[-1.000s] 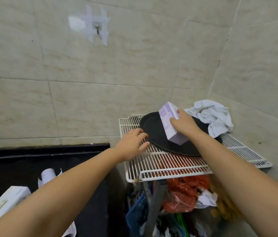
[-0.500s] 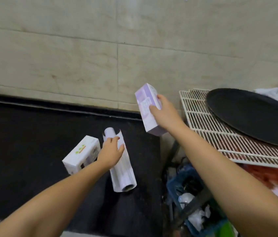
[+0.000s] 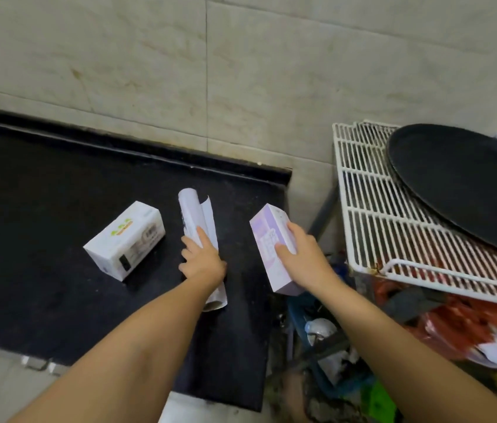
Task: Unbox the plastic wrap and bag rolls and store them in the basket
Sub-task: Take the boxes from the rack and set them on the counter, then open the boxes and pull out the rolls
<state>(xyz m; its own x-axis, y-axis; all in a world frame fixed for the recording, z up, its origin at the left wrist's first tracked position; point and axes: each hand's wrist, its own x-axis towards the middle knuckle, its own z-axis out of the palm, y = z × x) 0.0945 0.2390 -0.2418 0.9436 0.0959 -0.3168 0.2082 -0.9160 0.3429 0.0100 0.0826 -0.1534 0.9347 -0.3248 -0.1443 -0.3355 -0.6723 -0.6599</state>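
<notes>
My right hand (image 3: pixel 303 257) grips a purple and white box (image 3: pixel 268 242) and holds it at the right end of the black counter (image 3: pixel 42 209), close to its surface. My left hand (image 3: pixel 203 261) rests on a white roll (image 3: pixel 198 224) with a loose paper wrap that lies on the counter; the fingers press its top and whether they clasp it I cannot tell. A white box with green print (image 3: pixel 126 239) lies to the left of the roll. A blue basket (image 3: pixel 296 312) shows below the counter's right edge, mostly hidden by my right arm.
A white wire rack (image 3: pixel 372 215) stands to the right with a black round tray (image 3: pixel 467 187) on it. Red bags (image 3: pixel 454 322) and clutter sit under the rack. A tiled wall (image 3: pixel 241 71) runs behind the counter.
My right hand carried the purple box from the tray on the rack leftward and down to the counter. My left hand left the rack and came down onto the white roll.
</notes>
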